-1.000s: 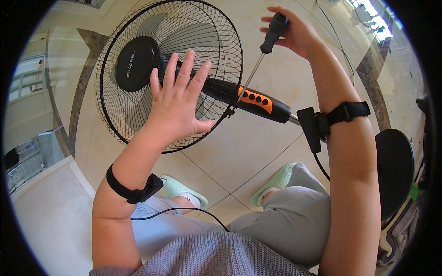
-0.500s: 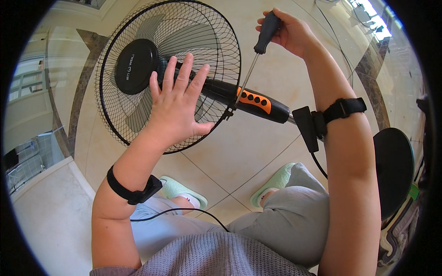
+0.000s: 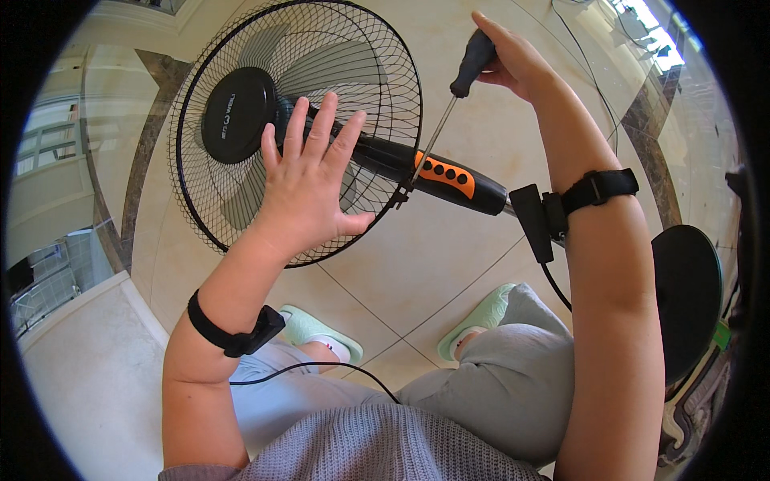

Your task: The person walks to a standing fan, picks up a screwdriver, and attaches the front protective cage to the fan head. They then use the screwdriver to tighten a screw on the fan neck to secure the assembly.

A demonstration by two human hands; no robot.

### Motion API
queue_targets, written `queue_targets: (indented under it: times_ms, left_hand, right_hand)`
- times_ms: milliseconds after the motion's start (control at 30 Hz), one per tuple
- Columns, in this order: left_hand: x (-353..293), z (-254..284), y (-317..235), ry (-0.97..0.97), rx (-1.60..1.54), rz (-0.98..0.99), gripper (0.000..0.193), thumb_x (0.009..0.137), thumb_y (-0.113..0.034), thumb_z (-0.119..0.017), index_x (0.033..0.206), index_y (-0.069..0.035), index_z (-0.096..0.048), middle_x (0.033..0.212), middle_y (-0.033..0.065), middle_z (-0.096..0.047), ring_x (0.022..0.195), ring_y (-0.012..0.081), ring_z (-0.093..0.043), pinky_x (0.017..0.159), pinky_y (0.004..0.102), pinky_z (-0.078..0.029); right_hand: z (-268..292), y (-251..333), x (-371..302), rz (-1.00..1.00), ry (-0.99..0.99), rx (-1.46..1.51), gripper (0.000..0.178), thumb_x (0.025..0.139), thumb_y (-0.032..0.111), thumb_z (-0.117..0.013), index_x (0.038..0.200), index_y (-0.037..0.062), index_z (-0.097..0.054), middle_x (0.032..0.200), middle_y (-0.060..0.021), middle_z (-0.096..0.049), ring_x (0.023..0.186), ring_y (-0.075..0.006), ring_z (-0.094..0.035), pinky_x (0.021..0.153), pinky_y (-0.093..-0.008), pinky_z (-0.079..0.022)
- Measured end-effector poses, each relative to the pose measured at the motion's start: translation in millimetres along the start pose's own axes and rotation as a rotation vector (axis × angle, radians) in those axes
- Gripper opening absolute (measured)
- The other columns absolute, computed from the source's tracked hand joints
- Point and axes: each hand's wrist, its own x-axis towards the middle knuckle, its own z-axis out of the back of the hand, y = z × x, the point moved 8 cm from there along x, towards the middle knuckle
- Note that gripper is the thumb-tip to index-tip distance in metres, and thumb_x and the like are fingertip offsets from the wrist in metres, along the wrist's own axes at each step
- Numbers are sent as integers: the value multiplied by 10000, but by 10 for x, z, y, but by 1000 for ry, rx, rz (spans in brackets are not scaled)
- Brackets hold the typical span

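Observation:
A pedestal fan (image 3: 239, 116) with a black wire grille and grey blades stands in front of me. Its neck carries an orange control panel (image 3: 446, 175) with black buttons. My left hand (image 3: 309, 180) is spread flat over the near part of the grille, its thumb by the rim. My right hand (image 3: 515, 62), up and to the right, has the dark handle of a screwdriver (image 3: 473, 60) against its palm and fingers, the thumb stretched along the top. The metal shaft slants down to a small black clip (image 3: 399, 197) on the grille's rim; the exact tip contact is hard to make out.
Under the fan lies a pale tiled floor (image 3: 449, 256). The round black fan base (image 3: 686, 303) is at the right, beyond my right arm. A thin cable (image 3: 589, 72) runs along the floor at the upper right. A white surface (image 3: 96, 377) stands at the lower left.
My right hand has shifted around the screwdriver handle, its fingers now mostly behind it and looser. The handle has tilted slightly right and down. My left hand stays in place on the grille.

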Motion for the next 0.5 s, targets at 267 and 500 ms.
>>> queue_targets:
  times_ms: [267,500]
  left_hand:
    - [9,-21,-19,-4,2,-1,1087,489,-411,-776,1380,-191,-195,1435,132,-122,1303,360,-128,977,620,-135]
    - [10,-28,-21,9,16,-3,1091,487,-412,-779,1380,-188,-192,1437,132,-119,1306,360,-121,985,612,-130]
  right_hand:
    - [-62,67,-63,51,46,57,424,889,334,-392,1157,19,-485,1088,-153,-568,990,-248,-577,858,-318,-474]
    - [-89,179,-100,165,143,150,445,870,409,-458,1090,28,-525,968,-113,-600,888,-198,-611,782,-313,-501]
